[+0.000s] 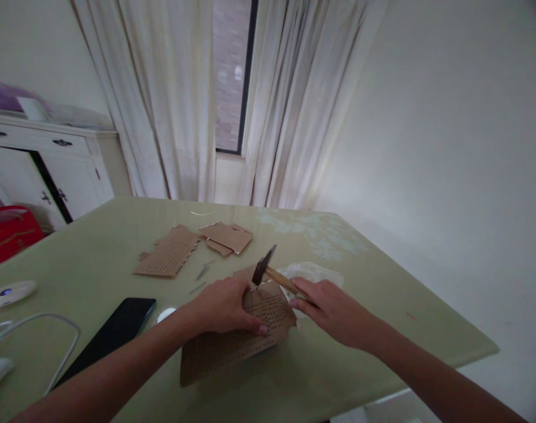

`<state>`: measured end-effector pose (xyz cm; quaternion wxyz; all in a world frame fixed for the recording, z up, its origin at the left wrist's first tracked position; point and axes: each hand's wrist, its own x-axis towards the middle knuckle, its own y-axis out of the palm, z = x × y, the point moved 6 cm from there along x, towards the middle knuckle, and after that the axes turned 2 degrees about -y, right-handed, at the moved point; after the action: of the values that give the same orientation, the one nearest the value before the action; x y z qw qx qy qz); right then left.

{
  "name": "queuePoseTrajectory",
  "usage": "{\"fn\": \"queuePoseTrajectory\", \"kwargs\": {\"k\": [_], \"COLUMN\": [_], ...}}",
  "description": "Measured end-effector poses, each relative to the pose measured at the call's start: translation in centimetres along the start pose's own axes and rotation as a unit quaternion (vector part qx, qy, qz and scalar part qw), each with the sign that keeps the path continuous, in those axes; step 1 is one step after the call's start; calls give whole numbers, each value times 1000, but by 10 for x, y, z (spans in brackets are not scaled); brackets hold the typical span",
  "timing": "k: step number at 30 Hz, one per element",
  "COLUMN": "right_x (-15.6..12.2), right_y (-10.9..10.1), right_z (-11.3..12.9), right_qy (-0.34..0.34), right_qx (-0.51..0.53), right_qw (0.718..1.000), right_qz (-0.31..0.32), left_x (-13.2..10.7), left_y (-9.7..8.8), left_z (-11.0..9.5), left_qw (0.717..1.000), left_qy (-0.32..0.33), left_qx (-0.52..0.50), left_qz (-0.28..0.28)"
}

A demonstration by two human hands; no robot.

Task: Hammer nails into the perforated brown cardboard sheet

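Note:
My right hand [323, 302] is wrapped round the wooden handle of a hammer [288, 281], whose dark head is tilted over a perforated piece of brown cardboard [272, 311]. My left hand [226, 305] grips this cardboard, its thumb lying across the dotted face. The left fingertips are at the far edge, right beside the hammer head; a tiny thin piece shows there, too small to name. The cardboard is raised at a slant towards me, covered in rows of small holes. Another cardboard piece is partly visible behind the hammer head.
More perforated cardboard pieces [171, 252] and a stack of cardboard [228, 236] lie farther back. Several thin metal pins [201, 272] are scattered near them. A crumpled clear plastic bag [314, 273] is behind my right hand. At left are a phone [113, 335], a white cable [74, 323] and a white oval device [10, 294].

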<state>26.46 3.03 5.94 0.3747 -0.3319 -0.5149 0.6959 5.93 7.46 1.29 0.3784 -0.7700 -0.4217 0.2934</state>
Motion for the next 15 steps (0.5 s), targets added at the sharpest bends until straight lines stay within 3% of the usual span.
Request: {"fn": "queuePoseTrajectory", "kwargs": {"k": [5, 12, 15], "right_x": [-2, -3, 4], "right_y": [5, 10, 22], "right_z": [-1, -13, -29], "right_qy": [-1, -16, 1], "right_qx": [17, 205, 304], "right_qw": [1000, 977, 948], "right_qz": [2, -62, -88], "left_x": [1, -5, -3], "left_y": [-1, -3, -6], "left_z": [0, -3, -1], "left_qw": [1000, 999, 999], "left_qy": [2, 28, 29], "left_qx": [6, 4, 11], "left_qz": [13, 17, 21]}}
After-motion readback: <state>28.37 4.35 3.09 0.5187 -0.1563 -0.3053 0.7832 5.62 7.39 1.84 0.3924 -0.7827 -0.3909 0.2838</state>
